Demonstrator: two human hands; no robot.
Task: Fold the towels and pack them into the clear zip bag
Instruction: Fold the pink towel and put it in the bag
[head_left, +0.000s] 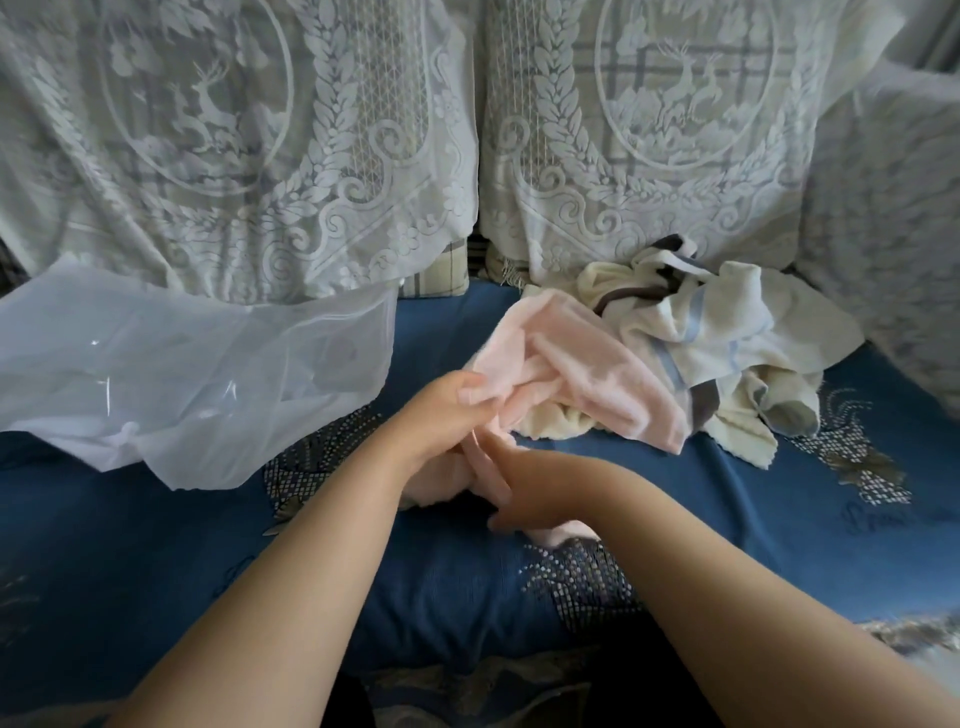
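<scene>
Head view: both hands (447, 410) (524, 493) grip pink towel (582, 364), stretched toward cream pile.

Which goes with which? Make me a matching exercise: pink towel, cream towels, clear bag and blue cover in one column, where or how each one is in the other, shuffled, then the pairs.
Things:
1. pink towel
2. cream towels
3. clear bag
4. blue cover

Places or states:
A. lying flat at the left, with no towel in it
B. spread under everything
C. gripped by the left hand and the right hand
D. heaped unfolded at the right, by the lace cushions

Pairs: 1-C, 2-D, 3-A, 4-B
</scene>
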